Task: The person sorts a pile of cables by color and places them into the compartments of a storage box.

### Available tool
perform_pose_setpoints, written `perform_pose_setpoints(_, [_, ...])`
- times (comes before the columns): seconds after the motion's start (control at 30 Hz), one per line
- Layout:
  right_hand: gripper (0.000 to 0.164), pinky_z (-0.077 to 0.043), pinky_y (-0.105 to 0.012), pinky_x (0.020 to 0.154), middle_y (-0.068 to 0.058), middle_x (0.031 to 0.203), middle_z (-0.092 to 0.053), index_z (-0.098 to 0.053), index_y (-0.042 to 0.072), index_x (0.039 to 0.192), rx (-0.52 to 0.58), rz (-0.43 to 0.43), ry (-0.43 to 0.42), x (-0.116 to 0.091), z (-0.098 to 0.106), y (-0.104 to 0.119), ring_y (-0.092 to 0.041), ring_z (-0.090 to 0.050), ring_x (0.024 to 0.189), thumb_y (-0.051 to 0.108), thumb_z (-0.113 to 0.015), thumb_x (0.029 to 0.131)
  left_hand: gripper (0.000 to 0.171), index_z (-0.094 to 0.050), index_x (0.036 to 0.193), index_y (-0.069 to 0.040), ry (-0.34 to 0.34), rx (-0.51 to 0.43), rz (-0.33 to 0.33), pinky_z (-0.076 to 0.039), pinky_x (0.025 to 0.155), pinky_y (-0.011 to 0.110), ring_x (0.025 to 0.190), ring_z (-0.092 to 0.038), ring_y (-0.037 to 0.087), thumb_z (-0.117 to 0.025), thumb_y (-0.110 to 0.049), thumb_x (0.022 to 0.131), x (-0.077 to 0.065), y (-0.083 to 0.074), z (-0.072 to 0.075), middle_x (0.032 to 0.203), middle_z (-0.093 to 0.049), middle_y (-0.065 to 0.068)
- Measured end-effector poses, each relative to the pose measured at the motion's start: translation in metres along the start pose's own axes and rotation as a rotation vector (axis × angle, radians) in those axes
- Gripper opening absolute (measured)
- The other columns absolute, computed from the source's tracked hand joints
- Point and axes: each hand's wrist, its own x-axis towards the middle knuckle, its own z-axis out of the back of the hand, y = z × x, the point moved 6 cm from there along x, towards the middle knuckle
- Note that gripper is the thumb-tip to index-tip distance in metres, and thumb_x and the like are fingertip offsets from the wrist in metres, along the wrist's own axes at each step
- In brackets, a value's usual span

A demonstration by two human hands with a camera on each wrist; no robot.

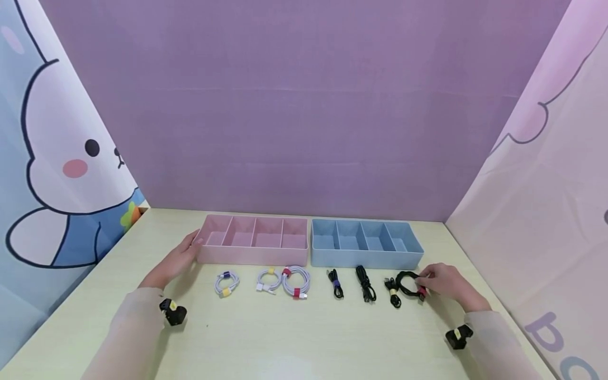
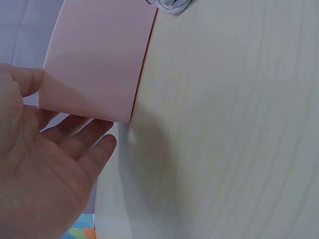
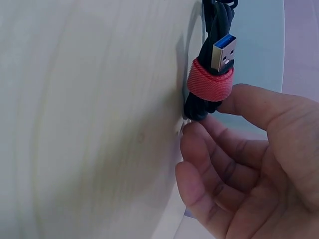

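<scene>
Right wrist: my right hand [image 3: 259, 159] pinches a coiled black cable [image 3: 210, 37], woven red strap [image 3: 209, 84]; my left hand [image 1: 179, 259], loose, touches the smooth pink box [image 1: 252, 256].

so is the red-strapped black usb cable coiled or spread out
Coiled: the black USB cable forms loops, bound by a red strap.

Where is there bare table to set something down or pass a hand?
Broadest: the near table, between left sleeve and right sleeve. Narrower: the gap between the red-banded white cable and blue-banded black cable. Crowded: at right, where the right hand pinches a red-banded black coil beside a yellow-banded cable.
</scene>
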Motion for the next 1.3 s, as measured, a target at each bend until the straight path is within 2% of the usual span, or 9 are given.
perform_pose_setpoints(0.13, [0.018, -0.045, -0.032, 0.062, 0.002, 0.068, -0.060, -0.070, 0.006, 0.086, 0.032, -0.035, 0.016, -0.002, 0.000, 0.000, -0.015, -0.054, 0.066, 0.022, -0.069, 0.093, 0.081, 0.005, 0.160, -0.006, 0.000, -0.007, 0.000, -0.005, 0.108, 0.078, 0.144, 0.001, 0.057, -0.021, -0.060, 0.105, -0.001, -0.001, 0.000, 0.162, 0.002, 0.031])
perform_pose_setpoints(0.3, [0.018, -0.044, -0.032, 0.060, 0.000, 0.062, -0.058, -0.069, 0.007, 0.084, 0.076, -0.046, 0.021, -0.004, 0.001, 0.001, -0.016, -0.054, 0.061, 0.022, -0.069, 0.093, 0.081, 0.006, 0.161, -0.010, 0.003, -0.030, 0.020, -0.004, 0.108, 0.078, 0.145, 0.004, 0.056, -0.019, -0.061, 0.105, 0.000, 0.000, 0.001, 0.163, 0.004, 0.028])
perform_pose_setpoints(0.6, [0.019, -0.048, -0.032, 0.060, 0.001, 0.070, -0.065, -0.071, 0.003, 0.091, 0.104, -0.034, -0.012, -0.002, 0.004, -0.001, -0.016, -0.061, 0.064, 0.023, -0.071, 0.093, 0.075, 0.002, 0.161, -0.008, -0.004, -0.060, -0.019, -0.002, 0.111, 0.075, 0.146, 0.004, 0.053, -0.019, -0.056, 0.107, 0.002, 0.001, 0.001, 0.163, 0.003, 0.027])
perform_pose_setpoints(0.83, [0.019, -0.052, -0.033, 0.064, 0.001, 0.071, -0.068, -0.072, 0.001, 0.094, 0.127, -0.012, -0.023, -0.004, 0.007, 0.003, -0.017, -0.065, 0.064, 0.020, -0.069, 0.094, 0.076, 0.004, 0.161, -0.009, 0.009, -0.072, 0.016, -0.001, 0.110, 0.076, 0.146, 0.006, 0.053, -0.018, -0.057, 0.106, 0.001, 0.004, 0.000, 0.164, 0.005, 0.026])
perform_pose_setpoints(1.1, [0.022, -0.054, -0.032, 0.061, 0.003, 0.078, -0.070, -0.074, 0.001, 0.098, 0.086, 0.017, -0.075, -0.005, 0.019, 0.006, -0.017, -0.067, 0.065, 0.022, -0.070, 0.094, 0.076, 0.004, 0.161, -0.009, 0.017, -0.070, 0.027, -0.003, 0.110, 0.076, 0.146, 0.006, 0.053, -0.018, -0.058, 0.106, 0.002, 0.004, 0.000, 0.163, 0.005, 0.026])
perform_pose_setpoints(1.3, [0.022, -0.051, -0.033, 0.060, 0.005, 0.077, -0.069, -0.075, 0.003, 0.098, 0.049, 0.045, -0.112, -0.004, 0.027, 0.009, -0.014, -0.063, 0.064, 0.024, -0.070, 0.094, 0.077, 0.005, 0.161, -0.009, 0.018, -0.084, 0.023, -0.003, 0.110, 0.076, 0.146, 0.005, 0.053, -0.019, -0.058, 0.106, 0.004, 0.005, -0.001, 0.163, 0.005, 0.027])
